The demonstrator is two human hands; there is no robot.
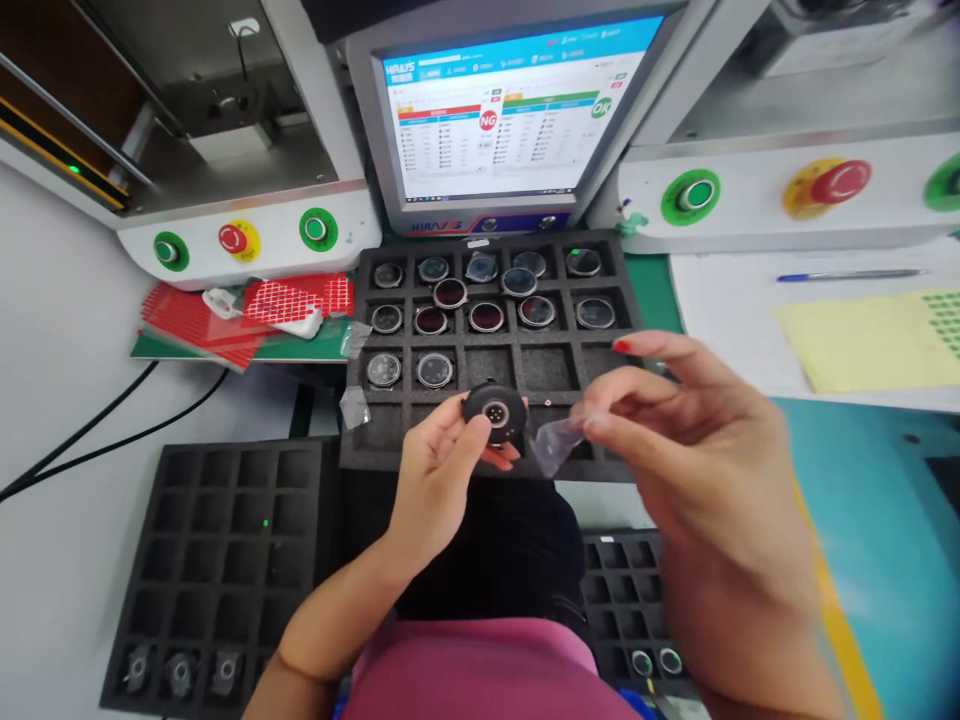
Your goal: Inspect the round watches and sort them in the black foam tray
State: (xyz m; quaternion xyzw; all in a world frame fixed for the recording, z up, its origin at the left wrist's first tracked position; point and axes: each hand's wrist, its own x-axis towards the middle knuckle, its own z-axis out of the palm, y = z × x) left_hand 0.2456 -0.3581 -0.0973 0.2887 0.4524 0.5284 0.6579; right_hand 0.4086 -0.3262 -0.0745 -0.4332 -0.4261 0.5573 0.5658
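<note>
My left hand (442,450) grips a round black watch body (495,414) by its edge, thumb on top. Its back faces up, with a ring and small metal contacts in the middle. To the right of it, my right hand (675,440) pinches a piece of clear plastic film (553,446) between thumb and finger, other fingers spread. Whether the film touches the watch body I cannot tell. Both hands are over the front of a black foam tray (547,370), where several round watch bodies (486,317) sit in the back compartments.
Behind the tray stands a monitor (517,120), between two machines with green buttons (691,196) and red stop buttons (841,181). Red sticker sheets (202,322) lie at left. More foam trays (225,545) are lower down. A pen (851,275) and yellow paper (870,340) lie at right.
</note>
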